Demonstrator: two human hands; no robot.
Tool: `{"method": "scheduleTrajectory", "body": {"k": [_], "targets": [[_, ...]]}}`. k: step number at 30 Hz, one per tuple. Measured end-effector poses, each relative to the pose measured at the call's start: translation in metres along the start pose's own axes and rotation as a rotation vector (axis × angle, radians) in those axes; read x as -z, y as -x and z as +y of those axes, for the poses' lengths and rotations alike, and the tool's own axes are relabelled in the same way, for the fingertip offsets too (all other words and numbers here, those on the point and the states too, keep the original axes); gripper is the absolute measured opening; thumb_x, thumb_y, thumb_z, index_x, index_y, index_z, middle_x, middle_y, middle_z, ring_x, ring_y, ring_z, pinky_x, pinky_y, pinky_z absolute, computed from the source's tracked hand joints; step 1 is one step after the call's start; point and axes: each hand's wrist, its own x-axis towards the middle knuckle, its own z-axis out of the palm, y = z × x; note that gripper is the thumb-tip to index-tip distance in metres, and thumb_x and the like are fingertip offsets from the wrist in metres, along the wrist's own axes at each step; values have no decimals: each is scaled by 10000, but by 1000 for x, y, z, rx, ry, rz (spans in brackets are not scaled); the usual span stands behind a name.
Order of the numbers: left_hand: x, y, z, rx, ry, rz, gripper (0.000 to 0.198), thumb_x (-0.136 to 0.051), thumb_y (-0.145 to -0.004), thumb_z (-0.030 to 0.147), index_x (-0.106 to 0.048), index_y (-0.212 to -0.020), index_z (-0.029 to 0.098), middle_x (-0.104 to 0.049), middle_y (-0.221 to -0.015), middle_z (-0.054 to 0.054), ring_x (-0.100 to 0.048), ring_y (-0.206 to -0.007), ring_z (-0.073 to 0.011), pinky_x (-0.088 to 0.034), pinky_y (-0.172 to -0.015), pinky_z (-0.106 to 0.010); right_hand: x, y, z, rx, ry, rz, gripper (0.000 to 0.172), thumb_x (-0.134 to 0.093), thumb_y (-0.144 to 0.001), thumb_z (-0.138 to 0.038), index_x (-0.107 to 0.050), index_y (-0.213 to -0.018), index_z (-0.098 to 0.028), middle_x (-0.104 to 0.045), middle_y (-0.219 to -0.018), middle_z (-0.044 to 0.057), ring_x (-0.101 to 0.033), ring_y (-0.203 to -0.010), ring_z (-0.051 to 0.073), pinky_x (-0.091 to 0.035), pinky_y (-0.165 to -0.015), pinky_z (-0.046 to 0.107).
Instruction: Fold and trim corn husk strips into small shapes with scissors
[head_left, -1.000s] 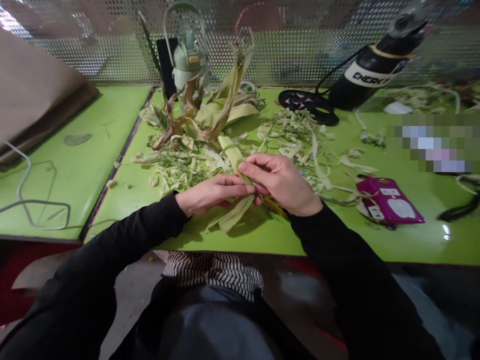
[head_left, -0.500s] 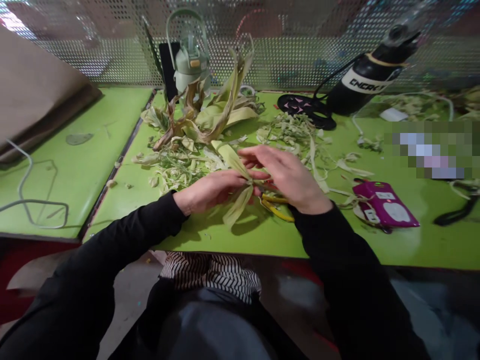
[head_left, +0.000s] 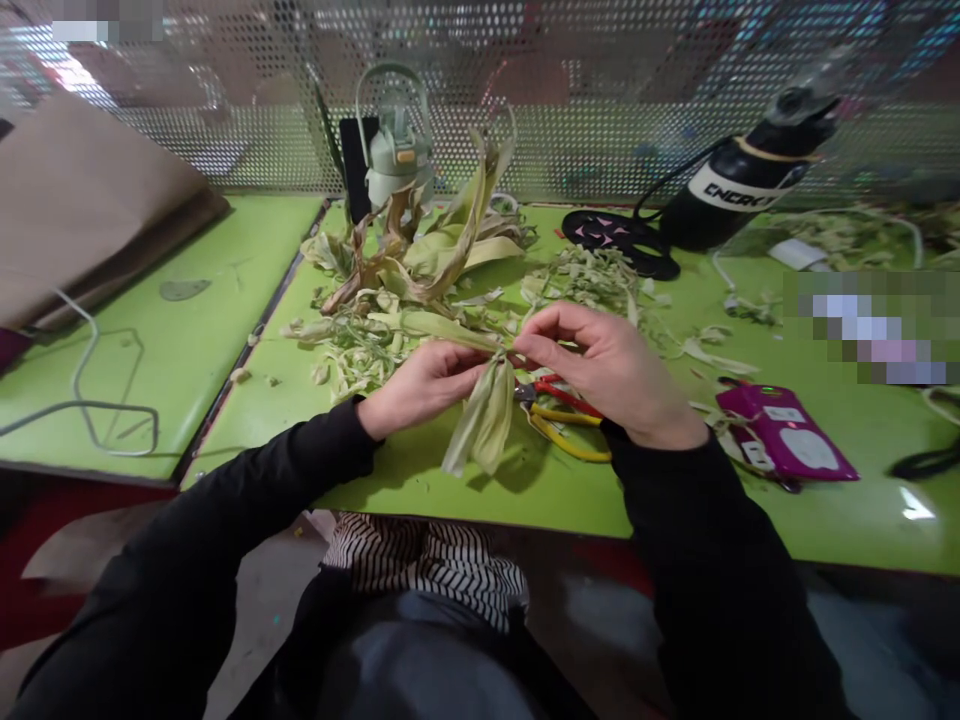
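Note:
Pale green corn husk (head_left: pixel 484 415) strips are gathered at a narrow middle, with one end hanging toward me and another pointing away to the left. My left hand (head_left: pixel 431 385) is closed on the gathered husk near that middle. At the same spot my right hand (head_left: pixel 600 365) pinches thumb against fingers; a thin piece of husk seems to be between the fingertips. Pliers (head_left: pixel 562 412) with red and yellow handles lie on the table just under my right hand, partly covered by it.
Dried husks (head_left: pixel 442 245) and shredded bits (head_left: pixel 360 350) cover the green table (head_left: pixel 405 480) beyond my hands. A light green bottle (head_left: pixel 394 160) and a black bottle (head_left: pixel 731 175) stand at the back. On the right is a purple device (head_left: pixel 787 430), on the left a brown paper bag (head_left: pixel 90 190).
My right hand has moved slightly right, uncovering more of the pliers. The husk's far end has swung left and lower, and its near end hangs straighter. The camera view has shifted slightly.

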Motion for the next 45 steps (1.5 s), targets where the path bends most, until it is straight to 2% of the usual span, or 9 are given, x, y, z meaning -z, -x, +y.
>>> {"method": "scheduleTrajectory", "body": {"k": [5,10,13,17,26,30,35,40,45], "targets": [[2,4,-5,-64,-176,-22,406,-560,-931,489,-717,-1039,131,-752,-1039,-86,-682,-998,-183,-511,-983,-333,1,0,3,98,9,57,225,-678,-864,-428,-674,-792,-215,-686,-755,-3,-626,-692,148,-491,-640,289],[-3,7,-6,-98,-235,0,458,-471,-971,511,-675,-850,119,-687,-734,-45,-631,-672,-122,-528,-695,-255,-2,0,2,299,176,206,147,-641,-901,-359,-648,-842,-224,-691,-879,16,-641,-842,176,-499,-775,337],[-5,7,-3,-116,-336,129,420,-464,-991,443,-635,-761,136,-652,-672,-22,-580,-599,-101,-482,-624,-237,-10,7,-5,510,318,313,205,-622,-913,-348,-586,-762,-214,-644,-795,18,-599,-781,172,-472,-739,331],[-5,5,-1,-194,-487,332,348,-476,-992,333,-616,-732,149,-648,-674,-15,-577,-625,-109,-472,-646,-239,-27,17,-10,535,632,236,224,-620,-910,-329,-587,-743,-183,-602,-684,26,-521,-629,156,-393,-600,309],[-9,10,-5,-276,-736,383,259,-447,-969,241,-685,-955,140,-741,-888,-75,-691,-872,-159,-545,-869,-287,-34,21,-17,627,819,165,273,-493,-935,-181,-553,-668,-184,-550,-635,27,-488,-632,157,-373,-615,307],[-11,13,-7,-333,-673,362,245,-446,-966,230,-661,-1036,137,-741,-1069,-96,-698,-955,-146,-546,-896,-266,-37,22,-18,647,785,144,266,-486,-929,-170,-559,-674,-183,-546,-640,27,-485,-642,158,-376,-624,304],[-7,7,-7,-243,-499,354,211,-487,-951,245,-661,-1001,135,-734,-995,-80,-680,-915,-153,-542,-882,-293,-41,21,-12,606,705,117,268,-481,-935,-177,-564,-681,-190,-557,-649,28,-496,-648,165,-373,-619,312],[-1,-1,-1,15,-46,162,380,-507,-959,454,-661,-924,108,-682,-815,-53,-630,-707,-121,-553,-709,-266,-31,16,-11,362,370,229,241,-490,-981,-308,-578,-775,-220,-601,-712,17,-549,-663,154,-421,-628,298],[0,-1,4,41,148,84,417,-632,-890,481,-657,-1052,97,-681,-820,-50,-611,-649,-110,-548,-663,-267,-28,11,-7,211,269,200,151,-606,-921,-372,-594,-953,-225,-702,-878,31,-641,-754,175,-476,-642,300]]}}
